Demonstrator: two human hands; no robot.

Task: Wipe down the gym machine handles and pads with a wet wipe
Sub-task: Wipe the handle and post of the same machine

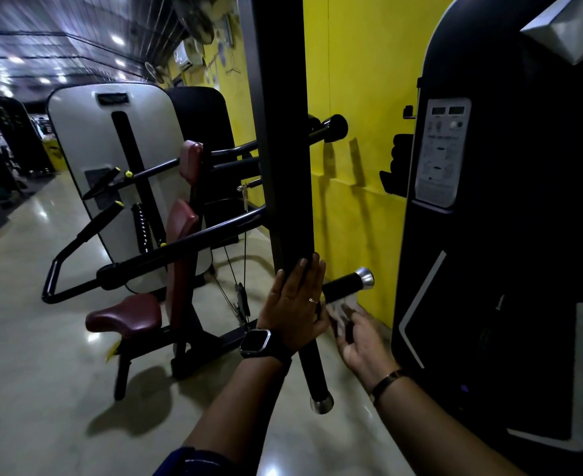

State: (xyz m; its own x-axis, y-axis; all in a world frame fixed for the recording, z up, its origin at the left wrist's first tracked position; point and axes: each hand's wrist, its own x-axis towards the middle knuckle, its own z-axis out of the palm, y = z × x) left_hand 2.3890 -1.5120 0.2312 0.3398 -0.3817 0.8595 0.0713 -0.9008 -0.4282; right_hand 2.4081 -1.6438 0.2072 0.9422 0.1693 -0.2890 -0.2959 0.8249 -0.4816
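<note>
A black machine arm [283, 132] hangs down in front of me. My left hand [295, 300], a smartwatch on its wrist, presses flat with straight fingers against the arm's lower end. From that end, one black handle with a chrome cap [350, 286] sticks out to the right and another handle [315, 376] points down. My right hand [358, 334] is palm up just below the right handle, holding a white wet wipe [343, 309] against the handle's underside. Its fingers are blurred.
A second machine with maroon seat [125, 316], maroon back pads [182, 228] and black lever arms stands to the left on the shiny floor. A black weight-stack housing [506, 235] fills the right. A yellow wall [358, 97] lies behind.
</note>
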